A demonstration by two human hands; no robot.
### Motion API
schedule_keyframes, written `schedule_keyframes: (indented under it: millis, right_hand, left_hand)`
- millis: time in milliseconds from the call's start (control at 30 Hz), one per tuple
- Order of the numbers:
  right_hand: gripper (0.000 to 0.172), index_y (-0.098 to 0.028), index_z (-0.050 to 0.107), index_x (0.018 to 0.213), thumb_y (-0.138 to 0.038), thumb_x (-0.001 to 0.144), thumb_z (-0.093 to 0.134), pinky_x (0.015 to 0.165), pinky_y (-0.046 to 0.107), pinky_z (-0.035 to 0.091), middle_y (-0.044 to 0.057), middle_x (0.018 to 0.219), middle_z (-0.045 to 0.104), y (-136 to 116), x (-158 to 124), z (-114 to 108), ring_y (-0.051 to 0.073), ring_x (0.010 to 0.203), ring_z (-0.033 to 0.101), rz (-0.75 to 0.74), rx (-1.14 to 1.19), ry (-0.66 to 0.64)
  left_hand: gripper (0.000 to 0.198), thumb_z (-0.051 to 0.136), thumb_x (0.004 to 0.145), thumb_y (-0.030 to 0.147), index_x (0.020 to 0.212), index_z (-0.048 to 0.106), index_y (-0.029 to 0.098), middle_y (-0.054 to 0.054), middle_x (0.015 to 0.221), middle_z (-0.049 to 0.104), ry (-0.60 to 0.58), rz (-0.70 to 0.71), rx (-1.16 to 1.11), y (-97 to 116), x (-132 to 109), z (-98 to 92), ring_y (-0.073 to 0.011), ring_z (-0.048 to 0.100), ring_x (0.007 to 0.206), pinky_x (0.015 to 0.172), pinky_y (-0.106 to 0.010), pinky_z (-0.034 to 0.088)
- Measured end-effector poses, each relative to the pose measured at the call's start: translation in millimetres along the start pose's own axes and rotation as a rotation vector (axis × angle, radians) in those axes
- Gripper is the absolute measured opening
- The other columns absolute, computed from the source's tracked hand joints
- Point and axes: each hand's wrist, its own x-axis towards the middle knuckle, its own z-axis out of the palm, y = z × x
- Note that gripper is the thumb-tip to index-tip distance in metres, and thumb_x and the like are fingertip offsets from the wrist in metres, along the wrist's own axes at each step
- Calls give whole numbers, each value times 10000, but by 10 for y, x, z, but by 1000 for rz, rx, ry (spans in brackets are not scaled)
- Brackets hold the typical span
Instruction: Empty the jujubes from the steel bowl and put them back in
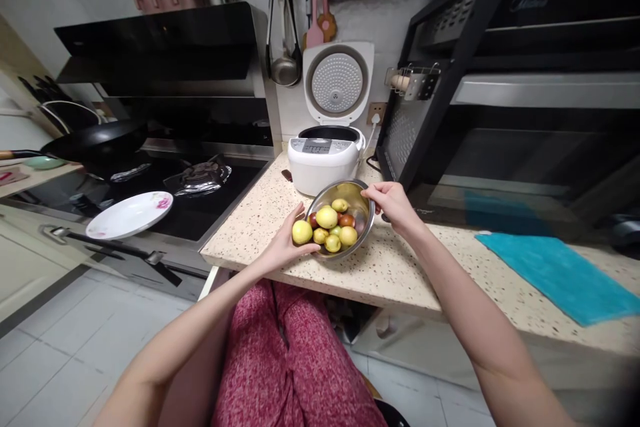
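Observation:
A metal bowl (pixel 364 213) leans toward me and to the left on the counter. Several yellow-green fruits (pixel 327 217), which look like jujubes, lie in it with a few reddish-brown ones (pixel 347 221). My right hand (pixel 395 205) pinches the bowl's upper right rim between thumb and fingers. At the lower left rim, my left hand (pixel 285 240) curves its thumb and fingers around one yellow-green jujube (pixel 302 232). Just behind the bowl stands a white rice cooker (pixel 320 169) with its lid (pixel 337 80) raised; its inside is mostly hidden.
On the speckled counter (pixel 260 213), a turquoise cloth (pixel 560 273) lies to the right, before a black oven (pixel 540 160). At left, a white floral plate (pixel 130 215) rests across the cooktop's front edge. A black wok (pixel 95 143) sits behind it. Utensils (pixel 285 70) hang above.

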Motion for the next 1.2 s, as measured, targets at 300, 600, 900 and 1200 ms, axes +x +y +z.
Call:
schedule_keyframes:
  millis: [300,600,900,1200]
  right_hand:
    - [317,-204,445,434,-275,662,653,380,227,205,-62,374,356,-36,-33,-78,64,368,294,5,24,156]
    - [334,-229,365,438,-266,665,607,373,240,180,-55,386,325,-131,-19,-69,69,373,268,-26,-105,211]
    - [338,-229,321,480,-255,679,593,432,253,175,-57,454,297,-99,-71,2,73,441,262,-141,-163,226]
    - [338,-227,289,497,-232,675,576,485,273,170,-50,490,269,-166,-135,-19,85,493,238,-233,-239,253]
  left_hand:
    - [1072,893,698,431,1559,278,261,-185,1618,310,-50,11,-50,-25,115,38,-387,408,1456,1200,-593,361]
    - [1094,910,663,459,1554,302,278,-175,1591,363,-93,91,48,37,147,112,-397,458,1414,1161,-620,406]
    - [1044,882,702,477,1546,308,258,-181,1574,388,-76,123,103,46,159,132,-403,445,1420,1176,-627,378]
    - [1045,863,737,454,1564,255,258,-197,1597,346,-101,84,35,6,135,140,-390,426,1442,1174,-621,386]
